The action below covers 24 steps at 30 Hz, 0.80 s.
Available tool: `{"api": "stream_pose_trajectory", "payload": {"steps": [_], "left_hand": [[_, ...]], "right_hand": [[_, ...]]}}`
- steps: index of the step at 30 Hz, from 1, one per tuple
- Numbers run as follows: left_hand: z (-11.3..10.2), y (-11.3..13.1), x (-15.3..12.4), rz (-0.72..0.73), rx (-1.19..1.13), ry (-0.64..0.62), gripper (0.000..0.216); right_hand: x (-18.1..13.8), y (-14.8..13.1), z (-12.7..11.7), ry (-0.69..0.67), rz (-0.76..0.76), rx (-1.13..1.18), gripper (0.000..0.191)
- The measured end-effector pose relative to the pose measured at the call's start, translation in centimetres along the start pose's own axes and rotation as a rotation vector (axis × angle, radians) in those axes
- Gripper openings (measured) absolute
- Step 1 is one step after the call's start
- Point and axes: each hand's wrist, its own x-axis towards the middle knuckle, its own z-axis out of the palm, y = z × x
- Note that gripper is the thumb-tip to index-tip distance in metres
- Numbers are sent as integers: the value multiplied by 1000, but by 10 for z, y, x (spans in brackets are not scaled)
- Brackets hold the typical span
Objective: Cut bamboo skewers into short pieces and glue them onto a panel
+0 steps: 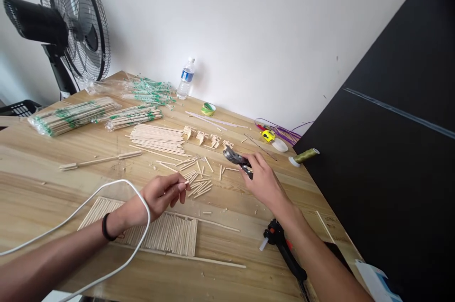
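Left hand (164,194) pinching a light, brittle-looking short wooden stick (185,182) at its end; right hand (261,178) gripping metal cutters (236,160) by the handles.

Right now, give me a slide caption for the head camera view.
Left hand pinches a short wooden stick while right hand grips cutting pliers over scattered stick pieces on a wooden table.

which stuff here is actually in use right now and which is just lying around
In use: left hand pinching a short stick piece; right hand holding the cutting pliers; cut stick pieces; stick panel.

Lying about: water bottle, fan, thread spool, tape roll, glue gun.
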Motion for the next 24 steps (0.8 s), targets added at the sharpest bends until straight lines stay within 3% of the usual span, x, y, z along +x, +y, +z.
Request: {"api": "stream_pose_trajectory", "payload": {"steps": [4,8,16,24], "left_hand": [[6,5,-5,-9,-85,-7,47],[8,7,-10,27,-97,-29,49],[13,-1,-12,126,-34,19,40],[12,5,-16,185,16,27,37]], "right_hand": [[-26,-48,3,67,-125,111,29],[-43,-81,14,103,-255,202,52],[-49,-92,24,127,-353,195,54],[-52,-99,26,141,-337,221,42]]}}
